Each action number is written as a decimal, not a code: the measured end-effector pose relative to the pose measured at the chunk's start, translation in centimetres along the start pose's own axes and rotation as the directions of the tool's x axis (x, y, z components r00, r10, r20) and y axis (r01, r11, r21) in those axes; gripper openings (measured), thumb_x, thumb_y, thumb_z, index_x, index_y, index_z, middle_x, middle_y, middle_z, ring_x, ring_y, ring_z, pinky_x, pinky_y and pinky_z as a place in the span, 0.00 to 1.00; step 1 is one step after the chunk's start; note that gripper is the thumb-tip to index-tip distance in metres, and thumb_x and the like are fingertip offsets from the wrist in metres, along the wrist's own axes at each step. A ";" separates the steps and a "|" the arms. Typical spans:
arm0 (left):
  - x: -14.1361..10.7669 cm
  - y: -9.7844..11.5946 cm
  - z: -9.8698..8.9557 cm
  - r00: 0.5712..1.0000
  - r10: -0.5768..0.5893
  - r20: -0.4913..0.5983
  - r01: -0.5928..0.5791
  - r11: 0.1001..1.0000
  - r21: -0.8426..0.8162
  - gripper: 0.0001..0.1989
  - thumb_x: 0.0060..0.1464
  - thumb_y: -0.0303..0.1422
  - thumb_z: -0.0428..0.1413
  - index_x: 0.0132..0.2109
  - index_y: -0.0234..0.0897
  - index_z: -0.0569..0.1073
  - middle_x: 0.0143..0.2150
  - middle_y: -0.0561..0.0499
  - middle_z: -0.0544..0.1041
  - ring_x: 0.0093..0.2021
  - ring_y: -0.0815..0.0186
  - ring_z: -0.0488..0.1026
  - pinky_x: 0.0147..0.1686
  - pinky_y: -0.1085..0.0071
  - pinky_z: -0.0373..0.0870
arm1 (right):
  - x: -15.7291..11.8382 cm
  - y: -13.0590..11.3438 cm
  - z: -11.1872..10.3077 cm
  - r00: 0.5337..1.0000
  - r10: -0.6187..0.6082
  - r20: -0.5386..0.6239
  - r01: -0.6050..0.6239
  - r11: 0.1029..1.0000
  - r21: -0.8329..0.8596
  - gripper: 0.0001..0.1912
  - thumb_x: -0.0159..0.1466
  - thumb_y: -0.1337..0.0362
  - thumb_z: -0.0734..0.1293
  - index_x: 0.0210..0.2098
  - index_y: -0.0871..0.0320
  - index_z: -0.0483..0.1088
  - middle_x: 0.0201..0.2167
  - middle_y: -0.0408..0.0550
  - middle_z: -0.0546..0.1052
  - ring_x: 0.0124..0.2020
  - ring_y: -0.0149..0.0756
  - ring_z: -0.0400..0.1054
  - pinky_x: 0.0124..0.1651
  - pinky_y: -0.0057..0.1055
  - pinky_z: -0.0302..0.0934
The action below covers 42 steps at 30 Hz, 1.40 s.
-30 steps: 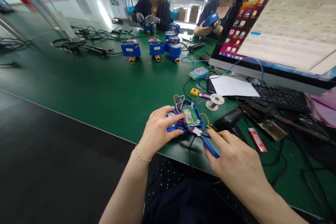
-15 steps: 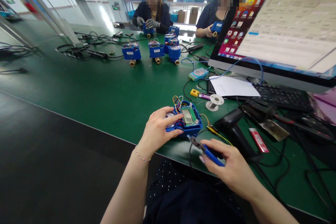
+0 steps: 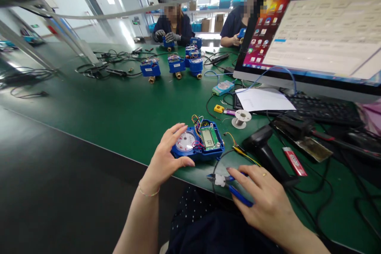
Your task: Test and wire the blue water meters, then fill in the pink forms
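My left hand [image 3: 165, 153] was open, with one blue meter [image 3: 200, 151] just to its right, showing one round dial [image 3: 185, 141], one screen [image 3: 207, 137] and coloured wires [image 3: 197, 145]. My right hand [image 3: 264, 194] gripped one pair of pliers [image 3: 220, 180]; beyond it on the worktop [image 3: 119, 103] sat one spool [image 3: 241, 117].

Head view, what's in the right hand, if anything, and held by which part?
The right hand holds the pliers by their blue handles.

At right, a monitor [image 3: 315, 39] behind a keyboard [image 3: 324, 109] with a sheet of paper [image 3: 263, 100] partly over it; nearer, a spool [image 3: 241, 116], a black scanner [image 3: 268, 152] and a tube [image 3: 294, 162].
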State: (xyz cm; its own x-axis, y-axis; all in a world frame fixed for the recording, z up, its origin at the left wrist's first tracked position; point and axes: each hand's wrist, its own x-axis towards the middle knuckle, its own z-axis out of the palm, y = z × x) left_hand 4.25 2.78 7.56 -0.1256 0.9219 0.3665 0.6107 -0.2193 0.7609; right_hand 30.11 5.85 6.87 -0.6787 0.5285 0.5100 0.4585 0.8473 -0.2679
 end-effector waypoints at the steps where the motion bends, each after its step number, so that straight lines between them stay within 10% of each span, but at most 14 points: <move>1: -0.3 0.4 0.0 0.999 0.015 -0.036 -0.014 1.000 0.028 0.34 0.41 0.50 0.58 0.55 0.44 0.64 0.57 0.45 0.62 0.58 0.55 0.57 0.57 0.53 0.56 | 0.1 -0.1 0.1 1.000 -0.012 -0.002 0.012 1.000 -0.006 0.14 0.60 0.69 0.61 0.46 0.62 0.67 0.39 0.52 0.66 0.39 0.38 0.61 0.41 0.38 0.60; 7: -3.6 3.1 1.9 0.997 0.077 0.012 -0.078 0.996 0.035 0.22 0.46 0.45 0.57 0.47 0.40 0.71 0.42 0.47 0.73 0.43 0.64 0.70 0.43 0.70 0.68 | 0.6 -0.4 0.4 0.989 -0.143 -0.024 0.142 0.989 -0.046 0.14 0.61 0.70 0.59 0.45 0.65 0.68 0.39 0.55 0.68 0.39 0.42 0.61 0.41 0.40 0.59; 11: -5.1 3.6 3.0 0.961 -0.164 0.223 0.181 0.982 -0.058 0.11 0.51 0.41 0.55 0.35 0.38 0.75 0.31 0.51 0.74 0.32 0.69 0.70 0.33 0.74 0.66 | 0.2 -0.6 1.1 0.981 -0.193 -0.006 0.192 0.977 -0.091 0.15 0.62 0.69 0.57 0.46 0.64 0.69 0.41 0.55 0.68 0.42 0.44 0.62 0.44 0.41 0.57; 17: -6.0 2.2 2.7 0.723 -0.553 0.414 0.658 0.734 -0.169 0.12 0.47 0.39 0.57 0.32 0.33 0.75 0.26 0.51 0.74 0.26 0.69 0.68 0.28 0.74 0.64 | -0.5 -1.2 3.5 0.977 -0.214 0.020 0.215 0.974 -0.068 0.17 0.62 0.71 0.54 0.47 0.63 0.68 0.42 0.54 0.68 0.44 0.43 0.61 0.49 0.40 0.54; 23: -7.5 0.7 1.9 0.573 -0.702 0.423 0.794 0.604 -0.073 0.13 0.44 0.40 0.56 0.28 0.31 0.73 0.23 0.49 0.74 0.22 0.68 0.69 0.26 0.72 0.66 | -0.5 -2.4 6.2 0.979 -0.201 0.023 0.202 0.979 -0.031 0.17 0.59 0.72 0.56 0.46 0.64 0.68 0.41 0.54 0.68 0.43 0.42 0.60 0.49 0.39 0.54; 27: -9.7 -2.2 -1.1 0.576 -0.787 0.221 0.707 0.615 0.349 0.12 0.52 0.34 0.47 0.31 0.33 0.73 0.28 0.47 0.76 0.29 0.62 0.73 0.34 0.68 0.68 | -1.2 -2.4 6.3 0.991 -0.128 0.025 0.127 0.991 0.051 0.17 0.58 0.70 0.59 0.47 0.63 0.68 0.42 0.52 0.68 0.43 0.42 0.60 0.49 0.39 0.54; 30: -12.1 -5.1 -4.9 0.567 -0.814 -0.123 0.597 0.304 0.742 0.21 0.48 0.20 0.43 0.46 0.36 0.71 0.43 0.45 0.76 0.45 0.60 0.72 0.47 0.65 0.65 | -1.9 -1.4 5.4 0.999 -0.031 0.007 0.030 0.991 0.127 0.17 0.59 0.68 0.59 0.47 0.62 0.68 0.42 0.52 0.68 0.43 0.42 0.60 0.48 0.40 0.54; 32: -13.5 -6.3 -7.3 0.669 -0.710 -0.220 0.472 0.178 0.863 0.28 0.45 0.17 0.43 0.55 0.32 0.63 0.55 0.41 0.67 0.55 0.58 0.64 0.52 0.63 0.61 | -2.5 -0.4 4.8 0.999 0.010 -0.032 -0.006 0.992 0.123 0.16 0.60 0.69 0.57 0.46 0.62 0.68 0.41 0.52 0.68 0.42 0.42 0.61 0.46 0.41 0.55; 37: -13.3 -5.5 -9.6 0.481 -0.806 -0.345 0.669 0.083 0.739 0.25 0.58 0.42 0.38 0.56 0.34 0.63 0.32 0.43 0.76 0.37 0.52 0.74 0.40 0.57 0.67 | -4.5 2.2 4.1 0.995 0.059 -0.082 -0.058 0.998 0.018 0.14 0.61 0.72 0.58 0.44 0.63 0.69 0.39 0.52 0.68 0.39 0.38 0.62 0.43 0.37 0.57; 42: -10.1 -3.2 -7.9 0.852 -0.256 -0.457 0.523 0.363 0.771 0.22 0.58 0.41 0.41 0.55 0.37 0.62 0.53 0.40 0.66 0.54 0.52 0.62 0.54 0.54 0.58 | -6.5 3.9 4.3 0.994 0.092 -0.064 -0.096 0.994 -0.060 0.15 0.61 0.66 0.59 0.47 0.63 0.67 0.39 0.53 0.68 0.40 0.40 0.63 0.44 0.39 0.57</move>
State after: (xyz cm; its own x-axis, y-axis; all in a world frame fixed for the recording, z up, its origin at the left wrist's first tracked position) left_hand -2.60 -8.33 5.64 -0.6206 0.6957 0.3619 0.7591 0.6486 0.0549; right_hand 33.84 5.95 -1.05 -0.5955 0.5997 0.5345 0.5549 0.7882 -0.2661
